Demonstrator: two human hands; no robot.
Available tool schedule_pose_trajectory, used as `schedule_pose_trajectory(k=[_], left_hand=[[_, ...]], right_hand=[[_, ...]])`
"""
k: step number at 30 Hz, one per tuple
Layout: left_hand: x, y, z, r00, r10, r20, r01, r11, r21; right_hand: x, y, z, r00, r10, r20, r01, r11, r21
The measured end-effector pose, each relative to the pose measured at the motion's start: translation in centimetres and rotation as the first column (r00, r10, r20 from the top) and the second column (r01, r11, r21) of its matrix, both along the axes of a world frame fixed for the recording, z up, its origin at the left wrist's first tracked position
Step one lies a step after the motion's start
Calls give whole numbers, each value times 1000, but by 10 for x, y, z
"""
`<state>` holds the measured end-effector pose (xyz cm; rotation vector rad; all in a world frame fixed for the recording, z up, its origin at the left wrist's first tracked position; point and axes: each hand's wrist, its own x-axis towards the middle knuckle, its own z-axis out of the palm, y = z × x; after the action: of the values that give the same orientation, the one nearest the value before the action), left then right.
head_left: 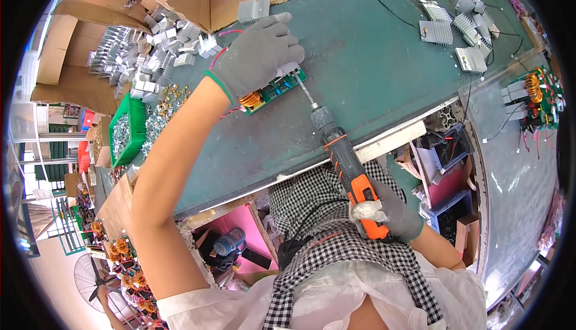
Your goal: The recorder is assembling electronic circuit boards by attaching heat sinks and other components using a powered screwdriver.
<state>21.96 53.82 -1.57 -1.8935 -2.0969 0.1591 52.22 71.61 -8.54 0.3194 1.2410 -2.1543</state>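
Observation:
My left hand point(258, 51), in a grey knitted glove with a green cuff, bends over a green circuit board point(277, 90) and grips it on the bench. A copper-coloured coil point(250, 99) and pink-red wires stick out from under the hand, which hides much of the board. In my gloved right hand point(399, 213) is an orange and black electric screwdriver point(345, 159), held around its handle. Its long bit slants up and away to the board's right end, beside my left fingertips. Whether the tip sits on a screw is too small to tell.
Silver finned heat sinks point(162, 45) spill from a cardboard box point(75, 48) at left. Next to them are a green bin point(137, 123) of screws and loose brass-coloured screws point(174, 97). More wired heat sinks point(471, 60) lie at far right, near another circuit board point(543, 99). Open drawers sit below the bench edge.

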Motion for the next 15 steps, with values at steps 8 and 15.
schedule_pose_trajectory(k=[8, 15], left_hand=[[10, -7, 4, 994, 71, -83, -70, 997, 10], [44, -51, 17, 908, 327, 262, -409, 824, 392]], right_hand=[[18, 26, 1, 997, 30, -75, -10, 967, 256], [-72, 52, 74, 951, -151, -270, 234, 922, 308]])
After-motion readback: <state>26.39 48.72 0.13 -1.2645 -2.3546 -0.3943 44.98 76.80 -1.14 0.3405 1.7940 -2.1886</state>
